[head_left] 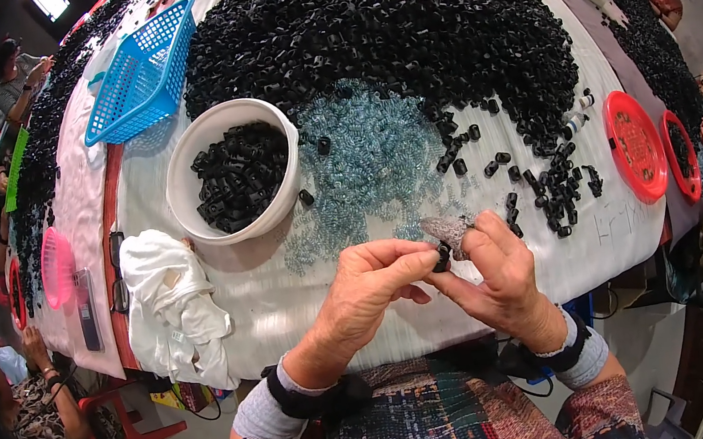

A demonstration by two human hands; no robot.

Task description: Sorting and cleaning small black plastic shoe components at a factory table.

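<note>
Tbl bright w/ soft shadows, glary panel upper L, edges dim & fisheye-bent, corners blk.

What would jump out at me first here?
Probably the huge heap of small black parts far across the table, pale coil-like pieces before it. A blue basket stands to its left. Nearer, the left hand and right hand meet at one black piece.

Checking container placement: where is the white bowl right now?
In the head view, left of centre: the white bowl sits just left of the spring pile, beyond the white cloth.
</note>
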